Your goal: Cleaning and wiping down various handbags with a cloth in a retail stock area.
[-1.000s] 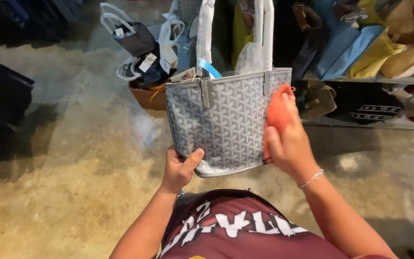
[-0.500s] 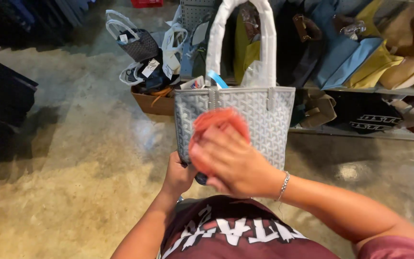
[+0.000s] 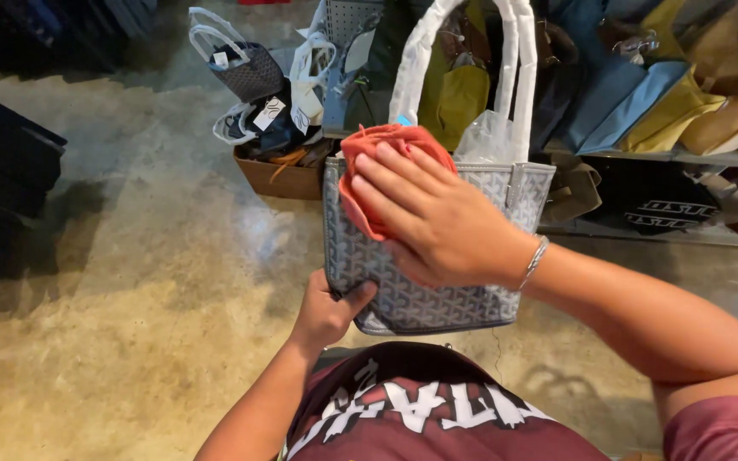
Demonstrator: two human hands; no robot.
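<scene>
Two bare hands work on one grey patterned tote bag (image 3: 437,282) in the head view, held up in front of the person's chest above the concrete floor (image 3: 130,307). The left hand (image 3: 328,312) supports the bag from below at its lower left corner, its grip closed there with the thumb lying over the front face and the fingers hidden behind. The right hand (image 3: 437,218) lies flat against the upper front of the bag, fingers spread and nearly straight, pressing an orange-red cloth (image 3: 377,175) onto the panel; the cloth bunches out past the fingertips near the bag's top edge. A thin bracelet (image 3: 533,260) circles the right wrist. The bag's white handles (image 3: 471,68) stand upright, with clear plastic wrapping showing at the mouth. Beyond it, a brown cardboard box (image 3: 279,175) on the floor holds several smaller bags with white handles and tags, and a shelf (image 3: 685,158) to the right carries blue, yellow and tan bags.
</scene>
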